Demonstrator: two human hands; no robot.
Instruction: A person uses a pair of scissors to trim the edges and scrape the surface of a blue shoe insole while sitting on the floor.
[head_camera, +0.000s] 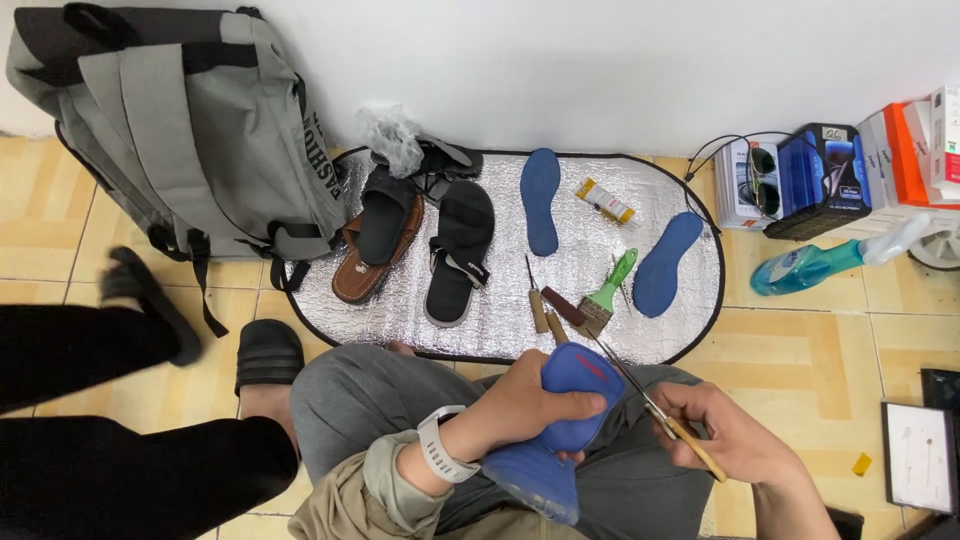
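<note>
Head view: two hands work a blue insole over the lap.

The left hand (520, 405) clenches around the bent insole (560, 420); the right hand (725, 435) grips a thin awl (640, 395) whose tip touches the insole. Beyond the hands lies a silver mat (500, 320) with two more blue insoles (540, 200) (668, 263), three sandals (460, 250), two wooden-handled tools (538, 300), one green brush (608, 290) and one small tube (606, 201). One grey backpack (190, 130) stands far left.

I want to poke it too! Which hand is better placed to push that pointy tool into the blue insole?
Probably the right hand: it grips the wooden-handled awl, tip by the blue insole. The left hand is busy holding that insole.
</note>
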